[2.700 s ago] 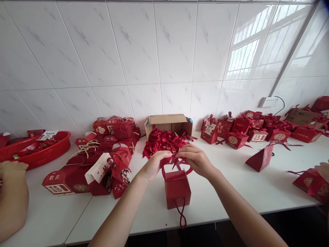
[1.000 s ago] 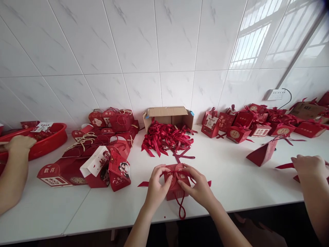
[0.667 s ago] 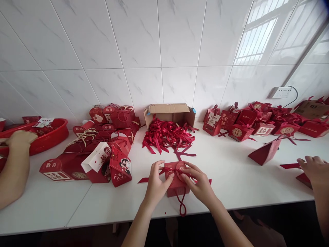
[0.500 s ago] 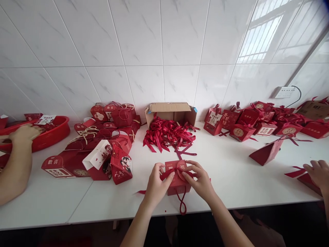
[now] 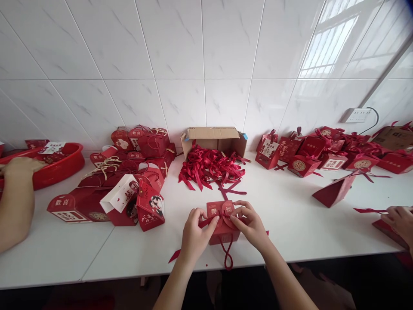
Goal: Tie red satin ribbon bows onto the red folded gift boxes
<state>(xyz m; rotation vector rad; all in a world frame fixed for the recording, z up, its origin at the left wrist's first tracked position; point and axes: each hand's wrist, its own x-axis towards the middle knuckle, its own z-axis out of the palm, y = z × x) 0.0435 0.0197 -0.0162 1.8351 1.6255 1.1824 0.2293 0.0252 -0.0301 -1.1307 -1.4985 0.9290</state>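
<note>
In front of me on the white table sits a small red gift box [image 5: 217, 236] with gold lettering on its closed lid. A red ribbon [image 5: 204, 222] crosses the top of the box. My left hand [image 5: 197, 228] pinches it on the left side, and a loose end sticks out past the wrist. At the lid's round flap, my right hand [image 5: 251, 224] pinches the ribbon on the right side. A dark red cord loop [image 5: 228, 260] hangs from the front of the box over the table's edge.
A cardboard box [image 5: 213, 133] spilling red ribbons [image 5: 211, 168] stands by the wall. Red gift boxes [image 5: 97, 206] crowd the left, others [image 5: 301, 165] the right. A co-worker's hand [image 5: 24, 165] is at a red basin [image 5: 63, 170]; another hand [image 5: 400, 221] works at right.
My hands have drawn slightly apart, and the ribbon over the lid looks thinner and flatter. At right, the other person's hand has shifted with a ribbon.
</note>
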